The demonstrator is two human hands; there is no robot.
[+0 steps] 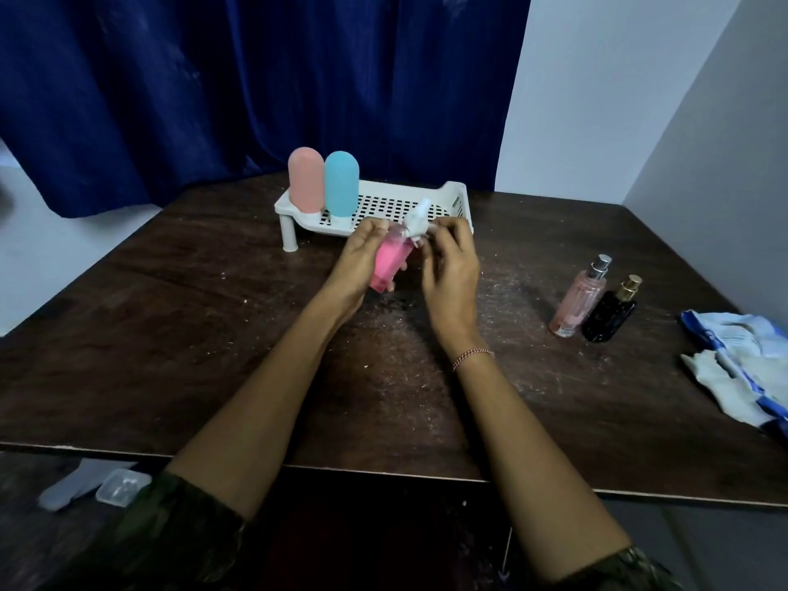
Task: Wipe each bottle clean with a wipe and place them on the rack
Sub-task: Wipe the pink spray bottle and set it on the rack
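My left hand (360, 258) grips a bright pink bottle (390, 262), tilted above the table's middle. My right hand (450, 266) pinches a white wipe (415, 223) against the bottle's top, which the wipe hides. Behind my hands stands a white perforated rack (396, 204) on short legs. On its left end a pale pink bottle (305, 179) and a light blue bottle (341, 183) stand upright side by side. To the right on the table stand a clear pink spray bottle (577, 298) and a black bottle with a gold cap (609, 311), touching each other.
A dark wooden table (213, 334) carries everything, its surface speckled with crumbs. A blue and white wipes packet (742, 368) lies at the right edge. A blue curtain (256, 78) hangs behind. A small clear plastic box (121, 486) lies below the table's front left edge.
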